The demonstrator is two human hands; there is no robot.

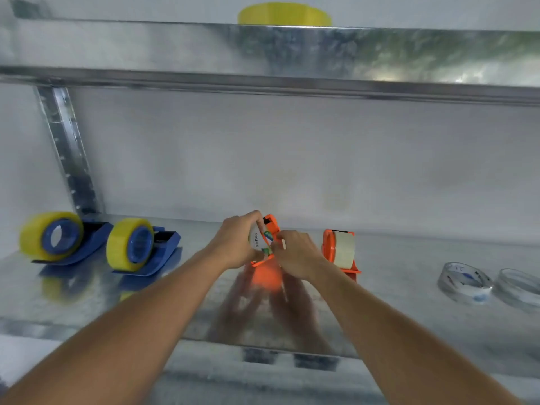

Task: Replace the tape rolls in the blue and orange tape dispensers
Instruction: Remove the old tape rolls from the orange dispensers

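Centrally, on the metal shelf (409, 287): one orange dispenser (270, 229), its tape roll (257, 239) with white printed core gripped by the left hand (236, 244), fingers curled over the roll's top; right hand (295, 252) pinching at the roll's right edge. Just right: second orange dispenser (340, 249), loaded with pale tape, standing free. Far left: two blue dispensers (93, 238) (163, 247), each carrying a yellow roll. Far right: two clear tape rolls (464, 283) (520, 287) lying flat, side by side. Upper shelf: yellow roll (283, 14), partly hidden.
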